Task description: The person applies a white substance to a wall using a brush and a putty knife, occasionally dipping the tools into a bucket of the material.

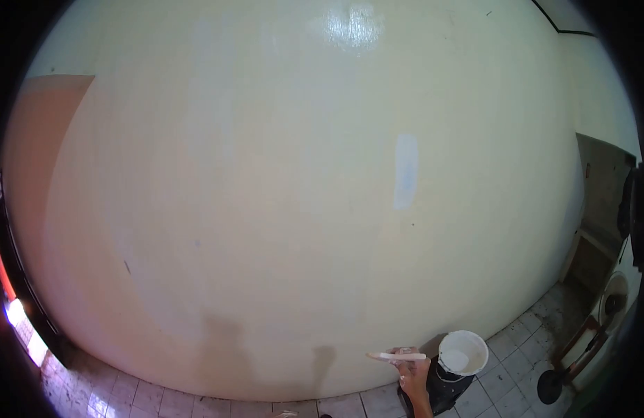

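My right hand [411, 376], smeared with white, is closed around a slim, light-coloured flat tool [402, 357] held level in front of the lower wall. A white bucket [482, 359] with white material inside stands just right of this hand, on a dark support [447, 393]. Only a sliver of my left hand [286, 414] shows at the bottom edge, and its fingers cannot be made out. On the cream wall [266, 174] there is an upright pale white patch [405, 172], well above my right hand.
Grey floor tiles [499, 390] run along the wall's base. A fan [612, 304] and a wooden piece of furniture [578, 345] stand at the right. An opening [600, 188] lies beyond the wall's right end, and a bright doorway [19, 317] is at the far left.
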`<act>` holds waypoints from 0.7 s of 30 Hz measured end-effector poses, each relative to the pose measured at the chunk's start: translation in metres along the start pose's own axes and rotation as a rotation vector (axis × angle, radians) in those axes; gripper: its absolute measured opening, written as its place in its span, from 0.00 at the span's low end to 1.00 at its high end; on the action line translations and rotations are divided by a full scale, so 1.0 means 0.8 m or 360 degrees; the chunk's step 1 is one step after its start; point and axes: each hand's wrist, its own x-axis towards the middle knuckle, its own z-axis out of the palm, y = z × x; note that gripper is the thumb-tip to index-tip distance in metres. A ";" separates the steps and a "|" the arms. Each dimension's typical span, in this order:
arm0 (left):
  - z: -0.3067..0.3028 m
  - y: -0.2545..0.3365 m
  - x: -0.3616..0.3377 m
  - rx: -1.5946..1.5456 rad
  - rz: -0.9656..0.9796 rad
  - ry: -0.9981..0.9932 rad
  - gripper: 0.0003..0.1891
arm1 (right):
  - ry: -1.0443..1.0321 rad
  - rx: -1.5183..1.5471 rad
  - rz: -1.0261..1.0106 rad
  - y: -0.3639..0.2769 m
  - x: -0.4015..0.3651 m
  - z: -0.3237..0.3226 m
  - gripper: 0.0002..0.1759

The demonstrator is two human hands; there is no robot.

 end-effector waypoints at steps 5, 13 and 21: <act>-0.024 0.095 -0.032 -0.0092 -0.0515 -0.0708 0.09 | -0.0023 -0.0026 0.0107 -0.059 -0.040 -0.069 0.03; 0.003 0.105 -0.188 0.0113 0.0085 -0.1157 0.13 | -0.0212 -0.0244 -0.0219 -0.091 -0.127 -0.209 0.07; 0.042 0.271 -0.312 0.0086 -0.0069 -0.2036 0.22 | -0.0358 -0.0549 -0.0055 -0.134 -0.235 -0.435 0.04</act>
